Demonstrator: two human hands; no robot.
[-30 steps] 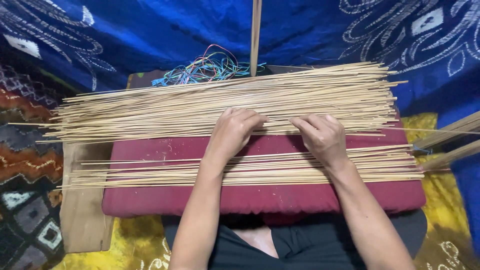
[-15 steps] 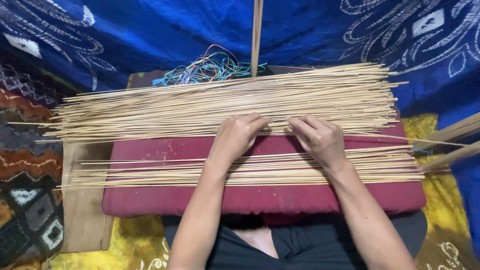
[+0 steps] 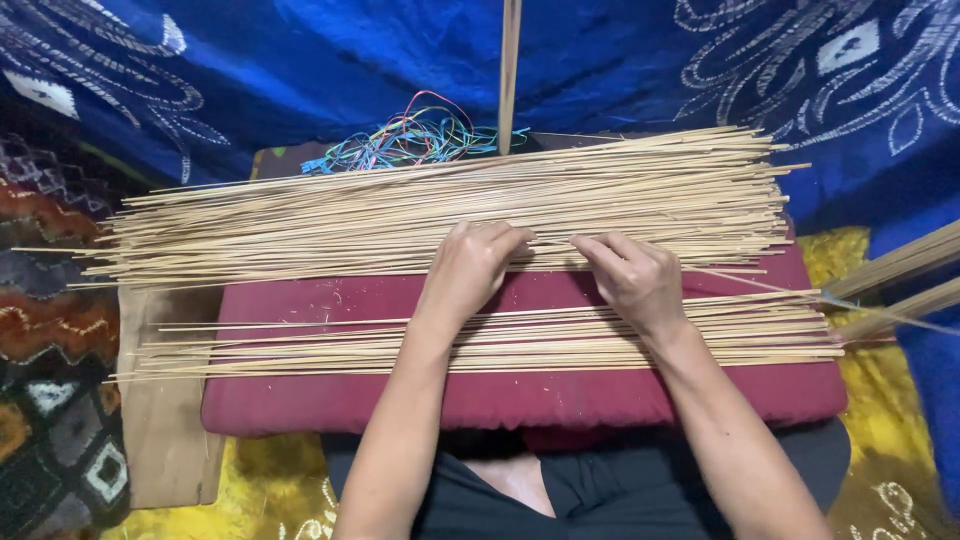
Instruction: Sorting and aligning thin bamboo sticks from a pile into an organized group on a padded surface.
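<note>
Person sits with a red cushion (image 3: 300, 400) across the lap, a wood board (image 3: 165, 440) under its left end. Two lots of thin pale sticks lie lengthwise on it: a big far pile (image 3: 350, 215) and a smaller near row (image 3: 300, 345), a strip of bare cushion between them. Both hands work the near edge of the far pile, palms down, fingers curled. Left hand (image 3: 475, 270) has fingertips on the sticks at the pile's edge; right hand (image 3: 635, 275) does the same just beside it, thumb tucked under. Looks like each pinches or hooks a stick or two, but the exact grip is hidden by the fingers, cannot tell for sure. Judged step: picking single sticks off the far pile, sorting toward the near row. Next move would call for a light, clean pinch on one stick and a straight pull toward the body without dragging neighbours. Coloured wires (image 3: 400, 140) lie behind the pile, an upright slat (image 3: 510, 70) beyond, blue cloth (image 3: 350, 50) at the back
</note>
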